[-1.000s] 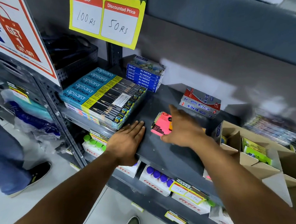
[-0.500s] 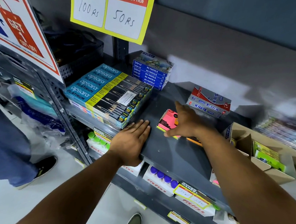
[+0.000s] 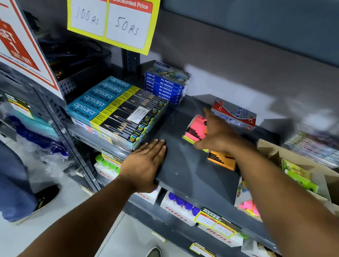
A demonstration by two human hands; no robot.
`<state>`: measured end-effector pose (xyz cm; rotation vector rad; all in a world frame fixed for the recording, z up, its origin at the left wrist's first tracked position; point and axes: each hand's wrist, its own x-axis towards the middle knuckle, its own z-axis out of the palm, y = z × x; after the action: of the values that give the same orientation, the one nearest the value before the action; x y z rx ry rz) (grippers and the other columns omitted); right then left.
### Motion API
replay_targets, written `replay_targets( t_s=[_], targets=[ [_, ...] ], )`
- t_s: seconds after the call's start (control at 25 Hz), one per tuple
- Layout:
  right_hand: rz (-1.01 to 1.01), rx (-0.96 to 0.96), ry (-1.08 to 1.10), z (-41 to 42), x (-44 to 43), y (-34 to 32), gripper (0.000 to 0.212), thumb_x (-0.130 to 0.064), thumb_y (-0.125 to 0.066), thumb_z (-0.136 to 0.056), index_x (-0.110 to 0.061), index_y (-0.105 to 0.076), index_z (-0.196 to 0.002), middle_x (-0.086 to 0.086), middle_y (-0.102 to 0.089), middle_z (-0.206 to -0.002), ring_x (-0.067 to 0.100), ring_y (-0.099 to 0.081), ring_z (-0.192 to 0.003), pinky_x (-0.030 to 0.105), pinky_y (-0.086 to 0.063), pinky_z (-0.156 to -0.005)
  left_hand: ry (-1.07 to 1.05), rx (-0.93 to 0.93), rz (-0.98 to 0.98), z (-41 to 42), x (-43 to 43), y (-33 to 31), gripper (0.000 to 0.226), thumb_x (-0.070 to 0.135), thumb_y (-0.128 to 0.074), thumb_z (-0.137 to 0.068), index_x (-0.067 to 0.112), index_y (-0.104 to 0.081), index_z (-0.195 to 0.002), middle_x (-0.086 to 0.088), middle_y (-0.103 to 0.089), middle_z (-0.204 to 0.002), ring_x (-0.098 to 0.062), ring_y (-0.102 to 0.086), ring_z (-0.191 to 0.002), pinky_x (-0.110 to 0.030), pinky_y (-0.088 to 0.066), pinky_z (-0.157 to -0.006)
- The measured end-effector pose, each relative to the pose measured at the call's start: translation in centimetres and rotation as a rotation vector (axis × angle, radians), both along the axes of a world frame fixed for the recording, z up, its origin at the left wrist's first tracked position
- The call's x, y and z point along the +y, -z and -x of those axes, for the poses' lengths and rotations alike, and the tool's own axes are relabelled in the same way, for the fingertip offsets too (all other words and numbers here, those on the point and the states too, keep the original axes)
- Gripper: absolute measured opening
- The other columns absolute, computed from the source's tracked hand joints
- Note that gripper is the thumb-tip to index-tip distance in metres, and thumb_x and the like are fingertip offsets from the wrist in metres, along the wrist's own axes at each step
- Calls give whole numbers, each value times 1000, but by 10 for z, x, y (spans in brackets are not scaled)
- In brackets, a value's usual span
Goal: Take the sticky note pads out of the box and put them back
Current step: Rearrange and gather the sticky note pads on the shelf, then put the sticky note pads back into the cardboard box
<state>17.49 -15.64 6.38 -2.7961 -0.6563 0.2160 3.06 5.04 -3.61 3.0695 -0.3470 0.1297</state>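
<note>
A pink sticky note pad [image 3: 194, 128] lies on the dark grey shelf [image 3: 191, 175], on top of a yellow one. An orange pad [image 3: 220, 159] lies just to its right, partly under my forearm. My right hand [image 3: 217, 135] is spread over the pink pad's right edge, fingers apart, gripping nothing. My left hand [image 3: 144, 164] rests flat and open on the shelf's front edge. The open cardboard box [image 3: 335, 188] stands at the right end of the shelf with green pads [image 3: 297, 174] still inside.
Apsara pencil boxes [image 3: 116, 109] are stacked left of my left hand, with oil pastel boxes [image 3: 165, 84] behind them. A red and silver Softek box [image 3: 233, 116] sits behind the pads. A yellow price sign [image 3: 112, 15] hangs above. A person's leg [image 3: 7, 178] stands at left.
My right hand has slid off the pink pad toward its right edge with fingers spread, and the orange pad now shows beside my wrist. My left hand stays put.
</note>
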Motion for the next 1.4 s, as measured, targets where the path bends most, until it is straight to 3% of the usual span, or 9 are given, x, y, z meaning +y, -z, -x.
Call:
replay_targets(
  t_s=[0.12, 0.32, 0.52, 0.68, 0.84, 1.0, 1.2, 1.28, 1.4],
  targets=[
    [96, 16, 35, -13, -38, -24, 131, -41, -83, -49, -26, 1, -149, 9, -41, -146, 29, -49, -119, 30, -42, -82, -1, 0, -5, 0, 0, 0, 108, 47, -62, -55, 10, -21, -148, -13, -19, -157, -28, -18, -144, -38, -6, -115],
    [224, 129, 18, -2, -74, -16, 125, -40, -83, -49, -30, -6, -146, 4, -59, -121, 18, -53, -84, 24, -40, -60, -1, 0, -17, 0, -2, -1, 108, 48, -63, -55, 8, -22, -147, -14, -20, -156, -29, -18, -144, -37, -3, -115],
    [272, 98, -49, 0, -67, 5, 120, -42, -84, -49, -22, -14, -144, 10, -50, -135, 26, -51, -106, 34, -41, -84, -6, -15, -13, 0, -2, -2, 109, 47, -65, -57, 7, -20, -147, -14, -18, -157, -28, -15, -144, -36, -2, -115],
    [409, 77, -81, 2, -62, 8, 143, -52, -87, -43, -20, 6, -147, 10, -28, -153, 32, -32, -134, 41, -32, -101, -8, -23, -8, 0, -2, -1, 109, 48, -61, -58, 10, -14, -149, -11, -12, -158, -25, -9, -145, -33, 3, -114],
    [349, 126, -46, 0, -56, 13, 117, -39, -85, -45, -17, -18, -139, 10, -53, -126, 28, -54, -107, 38, -48, -85, 0, -32, 5, 0, -1, 0, 108, 49, -60, -58, 11, -16, -149, -11, -13, -158, -25, -10, -145, -33, 3, -114],
    [351, 115, -18, 4, -49, 9, 90, -38, -82, -44, -19, -38, -120, 3, -58, -99, 21, -56, -82, 34, -50, -69, 0, -27, 2, -1, -1, 1, 107, 50, -58, -59, 12, -15, -149, -11, -12, -159, -25, -9, -145, -32, 4, -114],
    [346, 15, -69, 27, -38, -1, 106, -43, -78, -43, -12, -31, -133, 9, -57, -115, 28, -58, -97, 38, -51, -78, 15, -7, -19, -2, 0, 3, 115, 57, -59, -59, 14, -2, -149, -9, 1, -159, -21, 4, -145, -31, 8, -114],
    [310, -29, -107, 41, -35, -9, 110, -45, -77, -44, -12, -27, -136, 10, -56, -119, 29, -57, -101, 39, -50, -80, 28, 67, -14, -2, 1, -5, 132, 78, -57, -50, 13, 0, -149, -6, 8, -158, -19, 8, -144, -33, 5, -116],
    [258, -45, -161, 64, -34, -26, 115, -43, -79, -47, -13, -20, -141, 10, -55, -122, 28, -56, -101, 36, -50, -79, -47, 242, 350, -3, -10, -27, 148, 99, -47, -33, 12, -16, -149, -6, -7, -159, -21, -6, -145, -40, -6, -118]
  ],
)
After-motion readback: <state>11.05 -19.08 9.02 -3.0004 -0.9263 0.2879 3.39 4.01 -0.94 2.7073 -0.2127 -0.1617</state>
